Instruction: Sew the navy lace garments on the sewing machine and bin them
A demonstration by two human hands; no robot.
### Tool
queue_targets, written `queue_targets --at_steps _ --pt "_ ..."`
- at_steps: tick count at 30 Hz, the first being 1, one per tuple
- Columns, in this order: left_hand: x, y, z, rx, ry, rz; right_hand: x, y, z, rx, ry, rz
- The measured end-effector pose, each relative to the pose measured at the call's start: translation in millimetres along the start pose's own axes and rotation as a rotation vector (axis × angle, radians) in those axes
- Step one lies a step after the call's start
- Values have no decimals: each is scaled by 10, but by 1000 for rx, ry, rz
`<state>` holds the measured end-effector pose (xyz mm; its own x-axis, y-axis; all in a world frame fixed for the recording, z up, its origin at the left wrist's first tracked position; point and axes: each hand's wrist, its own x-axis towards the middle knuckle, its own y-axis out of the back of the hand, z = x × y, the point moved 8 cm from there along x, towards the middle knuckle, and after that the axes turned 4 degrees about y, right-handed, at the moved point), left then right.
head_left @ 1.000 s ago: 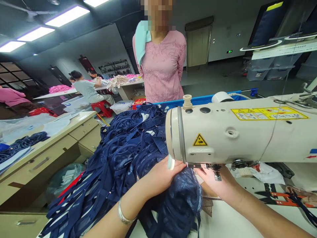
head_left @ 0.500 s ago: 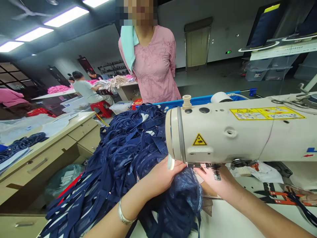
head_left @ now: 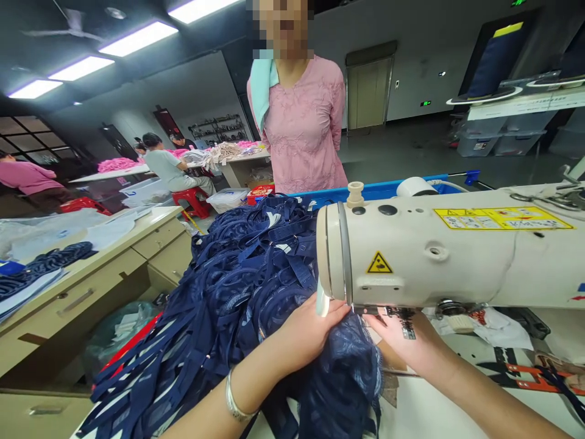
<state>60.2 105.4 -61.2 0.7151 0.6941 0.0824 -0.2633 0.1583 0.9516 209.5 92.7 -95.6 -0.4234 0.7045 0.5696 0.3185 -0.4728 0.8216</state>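
A cream sewing machine spans the right half of the head view. My left hand lies on a navy lace garment piece just left of the machine's head, fingers pressed down on the fabric. My right hand rests under the machine arm by the needle area, fingers flat on the same piece. A big heap of navy lace pieces and straps spills from the table to the left. A silver bangle sits on my left wrist.
A person in a pink top stands behind the heap. A beige desk with drawers is at the left. Other people sit at far tables. Orange-handled scissors lie at the right. A blue bin edge runs behind the machine.
My hands stay on the fabric at the needle. The view has tilted slightly; the standing person shifted left and then back to the right.
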Motion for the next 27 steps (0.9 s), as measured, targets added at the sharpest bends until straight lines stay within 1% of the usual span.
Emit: queue_targets --at_steps 3,6,8,11,12,14,15,18,21,24,27 --pt "-2 -10 4 5 -12 -2 -19 -93 33 -1 70 -51" --pt "-1 -9 -5 9 -10 -3 -33 -145 98 26 50 -72" --pt "0 -4 -9 8 -6 -2 -46 -175 92 3 69 -96" --pt "0 -1 -6 4 -11 -3 -94 -209 -11 -176 157 -116" --pt "0 1 -5 4 -14 0 -114 -213 -43 -253 164 -108" --pt "-2 4 -4 8 -21 4 -153 -211 -89 -355 136 -81" --pt "-3 6 -6 12 -23 7 -169 -210 -105 -365 113 -72" --pt "-6 4 -9 22 -29 6 -183 -192 -111 -274 53 -37" --pt "-9 2 -8 26 -38 -2 -151 -152 -26 -144 8 -21" --pt "-9 9 -10 27 -45 -3 -105 -168 33 -13 71 -79" --pt "-5 22 -22 26 -41 2 -89 -165 74 51 119 -65"
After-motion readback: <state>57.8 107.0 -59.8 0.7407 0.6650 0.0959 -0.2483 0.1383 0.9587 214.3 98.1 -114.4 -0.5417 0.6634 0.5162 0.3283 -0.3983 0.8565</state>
